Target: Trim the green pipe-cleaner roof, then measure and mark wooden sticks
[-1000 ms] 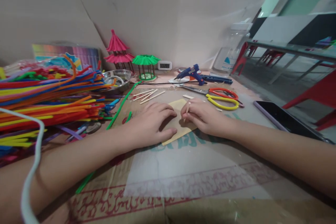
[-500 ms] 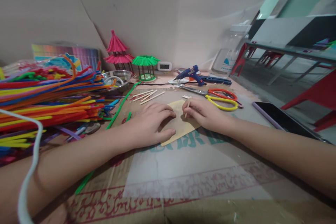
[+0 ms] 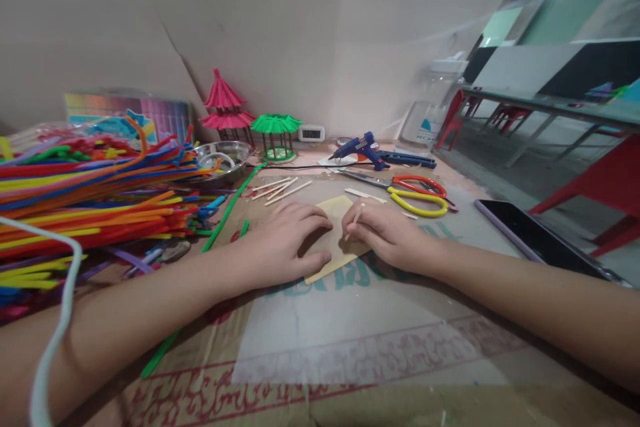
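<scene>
A small yellow sheet (image 3: 338,253) lies at an angle between my hands. My left hand (image 3: 285,240) rests at its left edge, thumb and fingers apart, holding nothing. Between thumb and fingers, my right hand (image 3: 387,233) pinches a short, pale wooden stick (image 3: 359,213) over the sheet's right part; the stick's lower end is near the paper, and contact is unclear. Several loose sticks (image 3: 287,192) lie beyond my left hand. Just past my right hand are more pale sticks (image 3: 366,195), partly covered by its fingers.
Scissors (image 3: 400,190), a blue glue gun (image 3: 363,149) and a clear bottle (image 3: 427,107) stand or lie behind. A phone (image 3: 540,233) is at right. Colourful pipe cleaners (image 3: 100,180) pile up at left, near a metal bowl (image 3: 235,153), a green-roofed model (image 3: 277,137) and a pink one (image 3: 223,107).
My right hand has shifted slightly left and down over the sheet with the stick, uncovering more loose sticks behind it. My left hand stays nearly still. The view has tilted slightly.
</scene>
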Tool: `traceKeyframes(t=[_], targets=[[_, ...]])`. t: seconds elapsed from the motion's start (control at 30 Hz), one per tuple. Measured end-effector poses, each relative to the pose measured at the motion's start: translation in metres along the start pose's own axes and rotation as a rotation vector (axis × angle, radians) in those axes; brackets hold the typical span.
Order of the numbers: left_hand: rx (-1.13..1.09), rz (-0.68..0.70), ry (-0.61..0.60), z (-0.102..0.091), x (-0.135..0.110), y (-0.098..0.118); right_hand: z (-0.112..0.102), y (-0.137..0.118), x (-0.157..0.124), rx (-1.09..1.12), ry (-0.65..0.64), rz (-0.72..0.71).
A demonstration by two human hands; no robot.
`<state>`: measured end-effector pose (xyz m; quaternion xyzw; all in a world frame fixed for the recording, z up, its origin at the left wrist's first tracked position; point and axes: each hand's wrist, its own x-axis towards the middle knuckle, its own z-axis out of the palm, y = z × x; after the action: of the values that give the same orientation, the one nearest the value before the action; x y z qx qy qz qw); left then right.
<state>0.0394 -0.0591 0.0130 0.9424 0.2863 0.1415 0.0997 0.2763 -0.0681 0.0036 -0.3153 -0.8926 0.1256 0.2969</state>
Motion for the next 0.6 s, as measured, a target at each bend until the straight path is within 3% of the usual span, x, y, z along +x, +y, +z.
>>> traceKeyframes(t=[0.1,0.23,0.4,0.6], targets=[[-0.002,-0.003,-0.009,-0.0004,0.0001,0.0004,-0.0001,0.0013,0.0006,-0.035,-0.049,-0.024],[0.001,-0.033,-0.011,-0.0006,-0.0003,0.0008,-0.0009,0.0065,0.0021,-0.096,0.034,0.115],[0.007,-0.002,-0.003,-0.0014,-0.0011,0.0017,0.0004,0.0014,0.0015,0.038,-0.046,-0.01],[-0.014,-0.04,-0.008,-0.0032,-0.0025,0.0031,0.0011,0.0069,0.0039,-0.049,0.023,0.136]])
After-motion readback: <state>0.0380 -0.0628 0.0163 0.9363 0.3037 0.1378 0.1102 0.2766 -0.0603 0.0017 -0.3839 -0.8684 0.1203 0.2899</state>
